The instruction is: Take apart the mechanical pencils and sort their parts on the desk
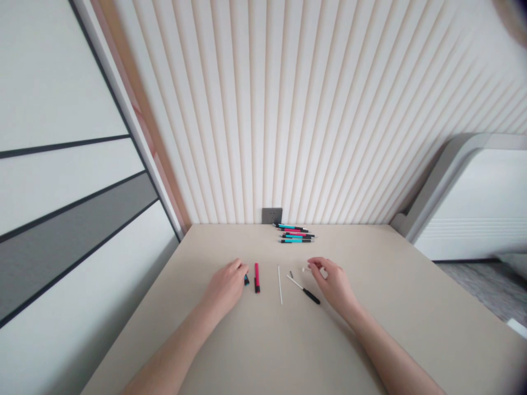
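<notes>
My left hand (228, 281) is closed over a blue-and-black pen barrel (246, 280), most of it hidden under the fingers. Just right of that hand lies a red pen barrel (257, 277) with a black end. A thin white refill (280, 285) rests alone in the middle of the table. Beside it, a white refill with a black grip (308, 293) lies slanted, a small dark piece (291, 274) close to its tip. My right hand (332, 280) is closed in a pinch. A small white piece (305, 269) shows at its fingertips; whether they grip it is unclear.
Several assembled blue and red pens (296, 236) lie in a loose pile at the back of the beige table (247, 351). Behind them a dark socket (272, 215) sits on the ribbed wall. A white cabinet (82, 263) stands left; a pale headboard (477, 203) is at right.
</notes>
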`<action>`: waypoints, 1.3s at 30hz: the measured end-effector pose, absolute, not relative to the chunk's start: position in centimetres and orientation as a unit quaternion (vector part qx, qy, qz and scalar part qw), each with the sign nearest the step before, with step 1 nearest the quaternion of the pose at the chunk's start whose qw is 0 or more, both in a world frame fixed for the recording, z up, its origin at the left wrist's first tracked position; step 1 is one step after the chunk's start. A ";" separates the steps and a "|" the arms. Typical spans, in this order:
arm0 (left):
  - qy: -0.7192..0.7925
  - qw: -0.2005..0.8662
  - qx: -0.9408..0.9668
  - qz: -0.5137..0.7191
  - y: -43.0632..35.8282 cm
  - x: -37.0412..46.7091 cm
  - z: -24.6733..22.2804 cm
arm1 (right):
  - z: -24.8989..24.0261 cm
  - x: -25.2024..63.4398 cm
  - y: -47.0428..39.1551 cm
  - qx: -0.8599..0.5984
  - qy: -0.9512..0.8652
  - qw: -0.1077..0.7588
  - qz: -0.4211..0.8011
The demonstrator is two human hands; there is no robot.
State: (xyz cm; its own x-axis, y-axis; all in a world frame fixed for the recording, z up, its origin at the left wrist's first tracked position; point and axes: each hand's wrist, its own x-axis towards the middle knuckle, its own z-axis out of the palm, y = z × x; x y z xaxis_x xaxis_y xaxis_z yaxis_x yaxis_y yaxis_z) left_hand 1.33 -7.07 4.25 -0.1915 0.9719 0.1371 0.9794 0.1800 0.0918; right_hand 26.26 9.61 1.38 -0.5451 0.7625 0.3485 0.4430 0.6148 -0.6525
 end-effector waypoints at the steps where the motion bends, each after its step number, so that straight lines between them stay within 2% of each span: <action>1: -0.766 0.026 -0.637 -0.082 -7.0 1.4 4.3 | 1.4 26.3 9.8 -0.362 -0.838 0.317 0.257; 8: -0.764 0.029 -0.630 -0.136 -6.8 1.2 3.7 | 1.1 26.4 10.6 -0.339 -0.842 0.333 0.253; 15: -0.803 -0.015 -0.582 -0.129 -6.6 1.2 3.8 | 0.4 26.3 11.2 -0.378 -0.814 0.338 0.282; 20: -0.808 -0.038 -0.572 -0.132 -6.5 0.9 3.6 | 0.3 26.3 11.5 -0.349 -0.839 0.338 0.243; 39: -0.829 -0.064 -0.536 -0.149 -6.3 0.2 2.8 | -0.2 26.5 11.6 -0.341 -0.897 0.242 0.145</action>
